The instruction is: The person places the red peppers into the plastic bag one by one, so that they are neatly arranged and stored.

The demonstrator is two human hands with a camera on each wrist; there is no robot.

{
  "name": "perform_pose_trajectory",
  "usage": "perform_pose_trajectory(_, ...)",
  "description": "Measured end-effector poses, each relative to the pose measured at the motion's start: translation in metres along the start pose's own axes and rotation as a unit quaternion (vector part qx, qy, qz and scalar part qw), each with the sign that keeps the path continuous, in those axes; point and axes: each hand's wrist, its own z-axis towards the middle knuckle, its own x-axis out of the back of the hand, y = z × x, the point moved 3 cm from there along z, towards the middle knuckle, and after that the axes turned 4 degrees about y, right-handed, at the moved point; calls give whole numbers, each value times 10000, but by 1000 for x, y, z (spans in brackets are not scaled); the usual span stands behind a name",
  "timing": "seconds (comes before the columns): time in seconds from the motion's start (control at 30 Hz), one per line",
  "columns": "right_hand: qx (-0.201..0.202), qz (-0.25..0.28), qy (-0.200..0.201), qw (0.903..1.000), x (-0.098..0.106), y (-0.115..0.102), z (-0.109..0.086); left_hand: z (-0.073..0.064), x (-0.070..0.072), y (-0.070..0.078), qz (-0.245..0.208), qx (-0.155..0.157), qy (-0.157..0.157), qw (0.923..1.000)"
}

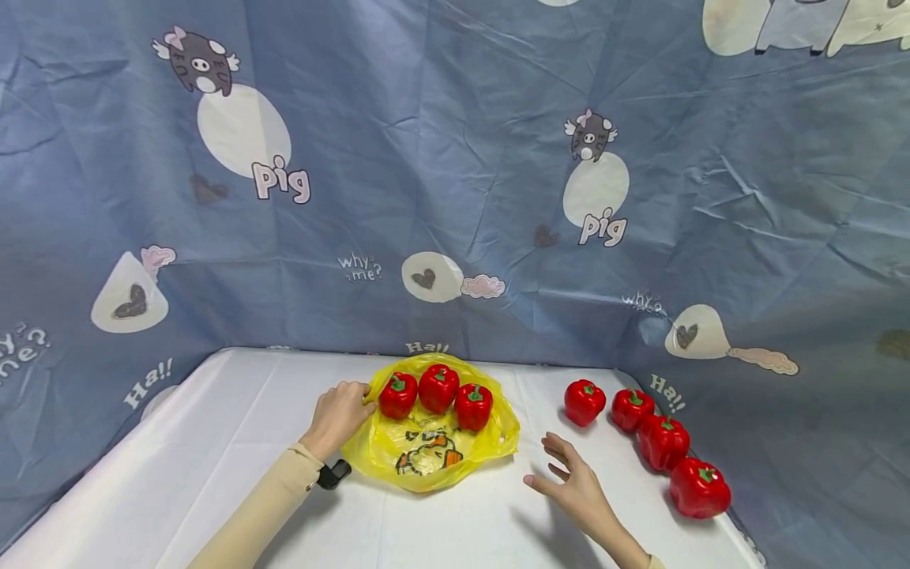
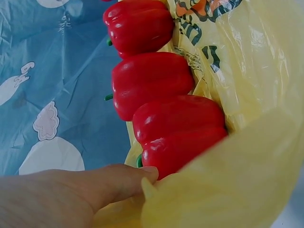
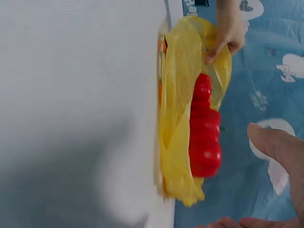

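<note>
A yellow plastic bag (image 1: 426,466) lies spread on the table, with three red bell peppers (image 1: 438,388) side by side at its far edge. My left hand (image 1: 341,416) pinches the bag's left rim, its thumb (image 2: 128,183) close beside the nearest pepper (image 2: 175,135); its other fingers are hidden behind the plastic in the left wrist view. To the right of the bag, my right hand (image 1: 574,484) hovers over the table with fingers spread and nothing in them. The right wrist view shows its thumb (image 3: 275,145) apart from the bag (image 3: 178,118).
Several more red bell peppers (image 1: 663,442) form a slanting row along the table's right side. A white cloth (image 1: 213,442) covers the table. Blue curtains (image 1: 455,197) with pig prints hang behind and at both sides.
</note>
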Motion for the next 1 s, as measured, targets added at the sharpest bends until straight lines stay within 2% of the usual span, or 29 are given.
perform_pose_trajectory(0.23, -230, -87, 380, 9990, 35, 9, -13, 1, 0, 2, -61, 5, 9, 10000)
perform_pose_trajectory(0.43, -402, -236, 482, 9978, 66, 11, -19, -1, 0, 2, -95, 53, -83, 9999)
perform_pose_trajectory(0.7, -970, -652, 588, 9914, 107, 11, -17, -2, 3, 2, -79, 99, -46, 9999)
perform_pose_trajectory(1.0, -1338, -574, 1243, 9815, 143, 24, -18, -1, 1, 4, -23, 58, -32, 10000)
